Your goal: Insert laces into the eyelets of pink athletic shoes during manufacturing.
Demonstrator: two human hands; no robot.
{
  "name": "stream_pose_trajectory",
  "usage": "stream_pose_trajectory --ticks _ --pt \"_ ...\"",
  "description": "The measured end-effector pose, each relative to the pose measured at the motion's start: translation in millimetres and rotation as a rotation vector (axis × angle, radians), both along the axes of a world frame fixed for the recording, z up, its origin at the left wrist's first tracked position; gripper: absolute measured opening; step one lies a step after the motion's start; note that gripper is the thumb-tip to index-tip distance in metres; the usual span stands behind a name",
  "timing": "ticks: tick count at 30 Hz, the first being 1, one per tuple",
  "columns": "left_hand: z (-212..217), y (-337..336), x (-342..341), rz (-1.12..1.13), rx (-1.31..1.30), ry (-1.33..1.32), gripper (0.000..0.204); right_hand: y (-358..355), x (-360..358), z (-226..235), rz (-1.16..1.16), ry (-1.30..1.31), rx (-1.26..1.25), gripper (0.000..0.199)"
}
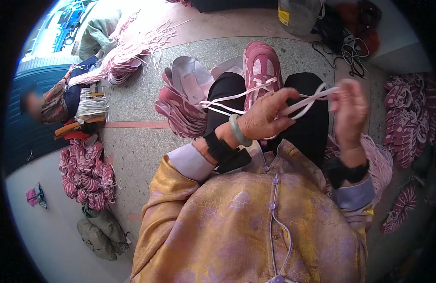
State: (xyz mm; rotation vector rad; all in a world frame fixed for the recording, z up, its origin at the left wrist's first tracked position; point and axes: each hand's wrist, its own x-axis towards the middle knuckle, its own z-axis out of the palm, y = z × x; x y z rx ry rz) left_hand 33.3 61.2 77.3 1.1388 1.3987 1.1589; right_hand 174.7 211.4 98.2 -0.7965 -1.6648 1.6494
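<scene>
The speckled grey stone floor carries heaps of pink-and-white shoe uppers: one bundle toward its left edge, another along the right, all within arm's reach of the seated person. A pink mesh sneaker upper rests on the black-trousered knee, propped there for lacing. The left hand pinches the flat white lace; the right hand, fingers curled, grips its looped end, drawing it taut between them.
</scene>
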Motion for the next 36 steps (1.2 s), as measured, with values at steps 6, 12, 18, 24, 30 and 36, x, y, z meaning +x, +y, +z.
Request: stream_pose_trajectory --ticks 6,12,18,24,30,36 --pt "-19.4 -26.8 -15.9 -0.180 -0.056 -0.061 0.026 147.9 114.7 -53.2 -0.547 -0.240 0.158 0.024" --pt "-7.4 -28.6 -25.6 -0.310 -0.294 -0.004 0.016 278.4 305.6 -112.9 -0.856 -0.818 0.602 0.033" --pt "-4.7 -24.9 -21.9 -0.313 0.277 0.613 0.012 317.9 420.3 -109.4 -0.763 -1.091 0.651 0.040" --pt "28.9 -15.0 -27.7 -0.309 -0.096 -0.038 0.015 291.1 379.3 -141.3 -0.564 -1.080 0.684 0.036" --pt "-12.2 -22.9 -28.1 -0.302 -0.243 -0.294 0.019 187.3 131.5 -148.9 -0.265 -0.423 0.193 0.022" --pt "-29.9 -12.5 -31.0 -0.257 -0.353 -0.800 0.022 43.6 -59.1 -83.3 0.497 -0.247 0.207 0.013"
